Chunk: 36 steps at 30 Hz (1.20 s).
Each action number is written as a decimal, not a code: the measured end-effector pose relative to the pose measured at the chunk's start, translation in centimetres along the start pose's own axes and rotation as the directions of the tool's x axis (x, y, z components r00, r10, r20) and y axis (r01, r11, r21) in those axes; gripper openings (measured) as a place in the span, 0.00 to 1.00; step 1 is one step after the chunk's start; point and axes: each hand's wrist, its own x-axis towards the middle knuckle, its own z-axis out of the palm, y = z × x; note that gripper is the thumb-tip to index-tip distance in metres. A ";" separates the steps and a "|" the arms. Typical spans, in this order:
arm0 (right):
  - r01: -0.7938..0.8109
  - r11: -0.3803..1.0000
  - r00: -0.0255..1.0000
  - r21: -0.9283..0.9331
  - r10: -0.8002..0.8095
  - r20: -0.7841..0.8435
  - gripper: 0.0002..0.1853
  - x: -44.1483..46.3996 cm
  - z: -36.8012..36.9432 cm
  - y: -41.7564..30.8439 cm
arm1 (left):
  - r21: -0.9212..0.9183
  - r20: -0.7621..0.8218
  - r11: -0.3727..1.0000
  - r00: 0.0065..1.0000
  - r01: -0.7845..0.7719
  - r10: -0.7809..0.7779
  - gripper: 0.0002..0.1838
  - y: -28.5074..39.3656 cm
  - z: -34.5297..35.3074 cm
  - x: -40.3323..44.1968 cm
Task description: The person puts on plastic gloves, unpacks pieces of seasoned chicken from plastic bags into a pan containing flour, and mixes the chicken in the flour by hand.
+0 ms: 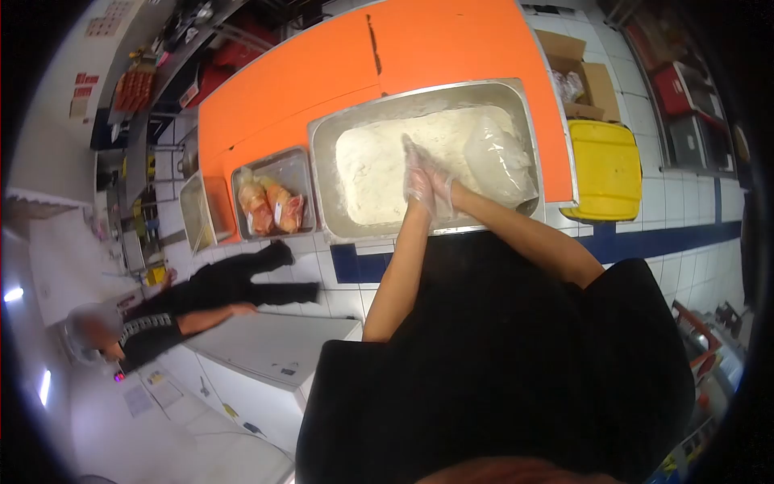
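A large metal tray (326,169) holds pale flour-like powder (367,173). Over the powder, my left hand (418,181) and my right hand (439,184) meet palm to palm, both in clear plastic gloves. Their fingers look stretched out and pressed against one another, pointing away from me. Whether anything small lies between the palms is hidden. Just right of my right hand, a clear plastic bag (496,161) rests in the tray's right end. Left of this tray sits a smaller metal tray (289,161) with two bags of orange-pink, raw-looking food (270,206).
Both trays stand on an orange table (290,73). Another metal container (195,211) is at the left edge. On the right are a yellow lid (603,169) and an open cardboard box (598,89). A person in black (161,323) stands left, near a white chest (258,347).
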 end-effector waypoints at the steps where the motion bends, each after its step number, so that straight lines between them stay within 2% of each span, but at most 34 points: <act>1: 0.045 0.987 0.999 -0.154 -0.041 0.028 0.37 0.7 -1.3 0.2 | 0.017 -0.022 0.997 0.997 0.073 -0.072 0.40 0.2 -0.3 -0.1; 2: 0.095 0.949 0.995 -0.301 -0.082 0.057 0.38 1.4 -2.6 0.4 | 0.039 -0.048 0.989 0.989 0.143 -0.141 0.40 0.6 -0.9 -0.4; 3: 0.130 0.730 0.992 -0.671 -0.093 0.091 0.38 1.9 -3.5 -0.7 | 0.073 -0.072 0.980 0.981 0.187 -0.182 0.40 1.3 -1.6 -0.9; 4: 0.153 0.374 0.987 -0.915 -0.096 0.126 0.37 2.5 -3.9 -1.4 | 0.108 -0.104 0.975 0.977 0.196 -0.185 0.40 1.8 -2.5 -1.3; 5: 0.160 0.371 0.986 -0.915 -0.094 0.134 0.37 3.2 -3.4 -1.8 | 0.150 -0.138 0.971 0.976 0.187 -0.167 0.39 2.3 -3.7 -2.0; 7: 0.080 0.075 0.995 -0.994 -0.071 0.074 0.40 4.5 -1.6 -1.9 | 0.232 -0.170 0.973 0.985 0.002 0.038 0.38 1.5 -6.0 -3.0; 8: 0.087 0.071 0.994 -0.994 -0.067 0.082 0.40 4.6 -0.5 -1.5 | 0.325 -0.178 0.929 0.953 -0.176 0.243 0.37 1.0 -7.7 -3.8; 9: 0.016 -0.004 0.996 -1.000 -0.085 0.016 0.41 4.5 0.8 -0.7 | 0.418 -0.165 0.843 0.884 -0.339 0.437 0.36 1.0 -9.0 -4.5; 10: -0.057 -0.077 0.993 -0.995 -0.110 -0.049 0.42 4.7 1.6 0.1 | 0.417 -0.171 0.844 0.883 -0.337 0.437 0.36 1.7 -9.8 -5.2; 11: -0.052 -0.077 0.994 -0.996 -0.104 -0.044 0.42 5.0 2.0 0.7 | 0.441 -0.175 0.829 0.873 -0.344 0.455 0.36 2.4 -10.7 -5.9; 13: 0.142 0.001 0.990 -0.990 -0.003 0.142 0.45 4.8 2.2 2.2 | 0.464 -0.190 0.820 0.866 -0.335 0.462 0.35 3.0 -11.5 -6.7; 14: 0.146 -0.001 0.989 -0.989 0.008 0.146 0.45 4.9 1.5 2.5 | 0.371 -0.181 0.832 0.847 -0.412 0.500 0.37 3.3 -11.6 -6.8; 15: 0.265 0.133 0.955 -0.955 0.103 0.279 0.46 5.3 0.2 2.3 | 0.272 -0.177 0.829 0.821 -0.489 0.542 0.38 3.6 -11.6 -6.8; 16: 0.359 0.276 0.892 -0.891 0.179 0.415 0.48 5.8 -0.1 1.9 | 0.268 -0.189 0.831 0.820 -0.487 0.541 0.38 4.3 -11.3 -7.0; 17: 0.365 0.273 0.888 -0.890 0.184 0.421 0.48 6.3 0.1 1.6 | 0.063 -0.240 0.884 0.853 -0.463 0.464 0.38 5.1 -10.8 -7.2; 18: 0.310 0.155 0.947 -0.938 0.038 0.319 0.47 6.8 0.1 1.5 | -0.147 -0.270 0.893 0.885 -0.426 0.378 0.38 5.2 -10.8 -7.1; 19: 0.229 0.051 0.968 -0.972 -0.122 0.221 0.46 7.2 0.5 1.2 | -0.147 -0.276 0.893 0.885 -0.425 0.376 0.38 5.0 -11.2 -6.8; 20: 0.198 0.005 0.948 -0.980 -0.257 0.190 0.44 7.7 1.3 2.5 | -0.240 -0.244 0.851 0.878 -0.467 0.412 0.39 5.0 -11.4 -6.6; 21: 0.200 0.010 0.949 -0.980 -0.249 0.191 0.44 7.6 2.3 2.7 | -0.331 -0.216 0.802 0.868 -0.497 0.448 0.40 4.7 -11.9 -6.5; 22: 0.196 0.019 0.964 -0.981 -0.189 0.189 0.42 7.0 3.5 2.8 | -0.326 -0.223 0.808 0.871 -0.491 0.438 0.40 5.5 -11.7 -7.1; 24: 0.191 0.031 0.975 -0.981 -0.117 0.186 0.41 5.8 4.3 2.6 | -0.558 -0.194 0.717 0.906 -0.418 0.376 0.45 6.9 -11.3 -8.2; 25: 0.330 0.060 0.944 -0.942 -0.024 0.329 0.38 5.4 3.9 2.1 | -0.559 -0.197 0.717 0.906 -0.417 0.374 0.45 7.1 -11.3 -8.3; 26: 0.460 0.097 0.882 -0.882 0.059 0.467 0.36 5.3 3.6 1.5 | -0.644 -0.174 0.656 0.910 -0.394 0.375 0.46 7.6 -11.2 -8.2; 27: 0.467 0.092 0.879 -0.880 0.058 0.473 0.36 5.2 3.2 1.3 | -0.720 -0.155 0.588 0.912 -0.368 0.380 0.48 8.0 -11.1 -8.2; 29: 0.375 0.063 0.919 -0.925 -0.158 0.362 0.30 4.3 2.7 1.2 | -0.746 -0.155 0.553 0.904 -0.372 0.399 0.48 8.5 -10.9 -8.0; 30: 0.388 0.059 0.914 -0.920 -0.154 0.375 0.30 3.8 2.7 1.1 | -0.770 -0.146 0.522 0.898 -0.367 0.416 0.49 8.5 -10.7 -7.8; 31: 0.351 0.304 0.935 -0.886 -0.165 0.314 0.26 3.2 2.7 1.1 | -0.769 -0.159 0.515 0.894 -0.377 0.418 0.49 8.4 -10.5 -7.6; 33: 0.230 0.723 0.972 -0.651 -0.136 0.192 0.23 1.9 2.7 0.5 | -0.810 -0.155 0.476 0.908 -0.342 0.389 0.45 8.4 -9.6 -6.8; 34: 0.248 0.720 0.966 -0.648 -0.137 0.218 0.23 0.9 3.1 -0.9 | -0.807 -0.176 0.464 0.899 -0.366 0.402 0.45 8.0 -9.3 -6.0; 35: 0.085 0.819 0.970 -0.567 0.061 0.234 0.22 -0.7 3.9 -2.9 | -0.818 -0.139 0.463 0.898 -0.342 0.418 0.45 7.3 -9.5 -5.0; 36: -0.098 0.866 0.927 -0.490 0.258 0.271 0.22 -1.9 4.6 -3.9 | -0.827 -0.104 0.462 0.894 -0.321 0.435 0.46 6.9 -9.6 -4.5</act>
